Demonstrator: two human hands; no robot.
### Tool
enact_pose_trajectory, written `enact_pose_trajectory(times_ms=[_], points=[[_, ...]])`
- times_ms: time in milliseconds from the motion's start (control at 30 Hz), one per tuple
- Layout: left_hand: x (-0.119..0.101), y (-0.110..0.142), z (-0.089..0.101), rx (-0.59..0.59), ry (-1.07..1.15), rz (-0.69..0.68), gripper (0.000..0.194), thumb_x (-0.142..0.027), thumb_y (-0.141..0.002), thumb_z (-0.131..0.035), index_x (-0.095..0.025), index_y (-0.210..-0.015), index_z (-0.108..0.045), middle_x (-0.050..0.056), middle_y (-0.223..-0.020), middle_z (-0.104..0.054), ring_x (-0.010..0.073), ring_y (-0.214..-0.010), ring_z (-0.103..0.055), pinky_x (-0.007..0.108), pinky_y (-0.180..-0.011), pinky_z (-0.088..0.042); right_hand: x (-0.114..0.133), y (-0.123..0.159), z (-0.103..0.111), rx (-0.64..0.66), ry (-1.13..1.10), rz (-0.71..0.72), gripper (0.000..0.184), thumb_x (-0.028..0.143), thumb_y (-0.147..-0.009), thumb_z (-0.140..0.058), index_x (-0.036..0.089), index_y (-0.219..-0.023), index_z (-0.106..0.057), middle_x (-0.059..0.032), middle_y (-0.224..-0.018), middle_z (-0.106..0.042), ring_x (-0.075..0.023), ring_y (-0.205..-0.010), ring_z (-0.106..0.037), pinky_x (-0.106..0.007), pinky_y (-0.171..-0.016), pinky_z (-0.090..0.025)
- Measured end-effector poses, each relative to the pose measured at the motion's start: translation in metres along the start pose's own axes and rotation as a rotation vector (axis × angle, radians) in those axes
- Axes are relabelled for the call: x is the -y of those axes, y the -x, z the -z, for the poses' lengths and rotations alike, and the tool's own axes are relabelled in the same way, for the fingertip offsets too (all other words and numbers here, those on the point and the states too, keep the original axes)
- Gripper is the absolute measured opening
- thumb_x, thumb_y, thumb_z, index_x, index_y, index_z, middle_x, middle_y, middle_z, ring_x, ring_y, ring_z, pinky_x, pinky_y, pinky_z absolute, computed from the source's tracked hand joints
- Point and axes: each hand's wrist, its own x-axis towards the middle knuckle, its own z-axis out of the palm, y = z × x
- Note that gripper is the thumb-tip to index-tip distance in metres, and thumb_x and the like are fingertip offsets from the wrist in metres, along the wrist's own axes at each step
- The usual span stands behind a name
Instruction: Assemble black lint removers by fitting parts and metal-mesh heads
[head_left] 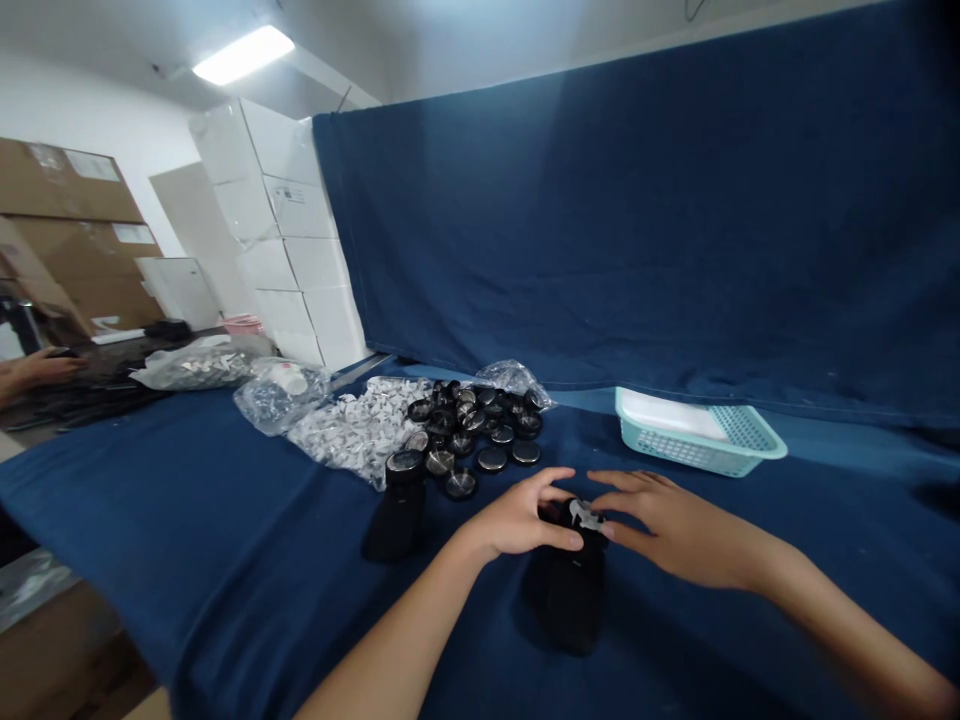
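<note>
My left hand [517,515] curls round the top of a black upright item [577,600], thumb in front and fingers behind. A pale grey plastic piece [583,515] with small prongs sits on top of that item. From the other side my right hand [660,520] reaches in, fingers spread, with its fingertips at the edge of the grey piece; whether they press on it I cannot tell. Left of my hands stands a similar black item [396,520], topped by a round black cap [405,465]. Several loose round black caps [491,459] lie behind them.
A heap of pale grey plastic pieces [356,430] lies on clear plastic beside the caps. At the right back is a turquoise basket [675,445] with something white inside. A blue curtain [637,220] hangs behind the blue-covered table [247,530]. Another person's hand [49,368] shows far left.
</note>
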Motion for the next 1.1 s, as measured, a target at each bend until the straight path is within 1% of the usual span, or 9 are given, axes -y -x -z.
enact_pose_trajectory(times_ms=[100, 200, 300, 367, 467, 600, 767, 967, 1100], points=[[0.000, 0.000, 0.000, 0.000, 0.001, 0.008, 0.095, -0.023, -0.061, -0.085, -0.024, -0.143, -0.037, 0.012, -0.128, -0.060, 0.0257, -0.112, -0.056, 0.042, -0.100, -0.038, 0.001, 0.002, 0.004, 0.019, -0.013, -0.007, 0.042, 0.054, -0.094, -0.039, 0.033, -0.120, -0.065, -0.0040, -0.151, -0.040, -0.0290, -0.139, -0.033, -0.051, -0.112, -0.028], [0.001, 0.000, 0.000, -0.004, -0.004, -0.001, 0.095, -0.024, -0.061, -0.085, -0.024, -0.143, -0.038, 0.012, -0.127, -0.061, 0.0254, -0.111, -0.056, 0.041, -0.098, -0.039, 0.003, 0.004, 0.006, 0.037, -0.024, -0.013, 0.040, 0.053, -0.093, -0.041, 0.034, -0.118, -0.066, -0.0023, -0.151, -0.039, -0.0301, -0.140, -0.032, -0.052, -0.112, -0.027], [0.000, 0.000, 0.000, -0.012, -0.019, -0.001, 0.095, -0.025, -0.060, -0.085, -0.024, -0.143, -0.038, 0.012, -0.125, -0.062, 0.0251, -0.109, -0.057, 0.041, -0.097, -0.040, 0.006, 0.006, 0.006, 0.057, -0.047, -0.020, 0.039, 0.054, -0.092, -0.043, 0.038, -0.120, -0.064, 0.0013, -0.152, -0.038, -0.0321, -0.140, -0.030, -0.054, -0.111, -0.028], [-0.001, 0.001, 0.000, -0.009, -0.024, 0.000, 0.094, -0.025, -0.061, -0.085, -0.024, -0.143, -0.038, 0.012, -0.125, -0.062, 0.0251, -0.109, -0.057, 0.040, -0.097, -0.040, 0.008, 0.006, 0.005, 0.059, -0.061, 0.004, 0.041, 0.055, -0.092, -0.043, 0.040, -0.125, -0.060, 0.0018, -0.151, -0.039, -0.0322, -0.140, -0.030, -0.054, -0.112, -0.027], [0.000, 0.001, 0.000, -0.001, -0.021, -0.005, 0.092, -0.023, -0.062, -0.084, -0.023, -0.142, -0.039, 0.012, -0.126, -0.061, 0.0258, -0.111, -0.056, 0.041, -0.098, -0.040, 0.010, 0.004, -0.001, 0.036, -0.052, 0.057, 0.044, 0.053, -0.093, -0.042, 0.038, -0.132, -0.054, -0.0009, -0.150, -0.042, -0.0320, -0.140, -0.031, -0.054, -0.113, -0.025], [0.003, 0.000, 0.000, -0.014, -0.008, -0.011, 0.093, -0.024, -0.062, -0.084, -0.023, -0.143, -0.038, 0.013, -0.128, -0.060, 0.0258, -0.111, -0.056, 0.042, -0.098, -0.039, 0.009, -0.002, -0.012, -0.039, 0.036, 0.048, 0.044, 0.051, -0.096, -0.038, 0.037, -0.136, -0.050, -0.0031, -0.150, -0.041, -0.0336, -0.139, -0.032, -0.060, -0.112, -0.021], [0.002, 0.000, 0.000, 0.001, 0.009, -0.012, 0.094, -0.023, -0.061, -0.085, -0.022, -0.143, -0.037, 0.014, -0.128, -0.060, 0.0258, -0.113, -0.055, 0.041, -0.100, -0.039, 0.004, -0.004, -0.017, -0.104, 0.132, 0.049, 0.043, 0.049, -0.097, -0.034, 0.035, -0.132, -0.055, -0.0062, -0.147, -0.046, -0.0337, -0.138, -0.035, -0.061, -0.111, -0.022], [0.001, 0.000, 0.000, -0.013, -0.013, 0.003, 0.094, -0.025, -0.061, -0.085, -0.024, -0.143, -0.038, 0.013, -0.129, -0.059, 0.0262, -0.113, -0.055, 0.042, -0.099, -0.039, 0.001, -0.006, -0.018, -0.136, 0.123, 0.055, 0.041, 0.046, -0.097, -0.034, 0.032, -0.128, -0.058, -0.0065, -0.141, -0.052, -0.0324, -0.134, -0.041, -0.063, -0.110, -0.021], [0.000, 0.000, 0.000, -0.007, -0.014, 0.018, 0.094, -0.023, -0.062, -0.084, -0.023, -0.143, -0.037, 0.012, -0.129, -0.059, 0.0252, -0.111, -0.056, 0.041, -0.099, -0.040, -0.004, -0.008, -0.019, -0.162, 0.143, 0.051, 0.038, 0.044, -0.096, -0.037, 0.029, -0.120, -0.064, -0.0086, -0.139, -0.053, -0.0338, -0.131, -0.044, -0.062, -0.109, -0.023]])
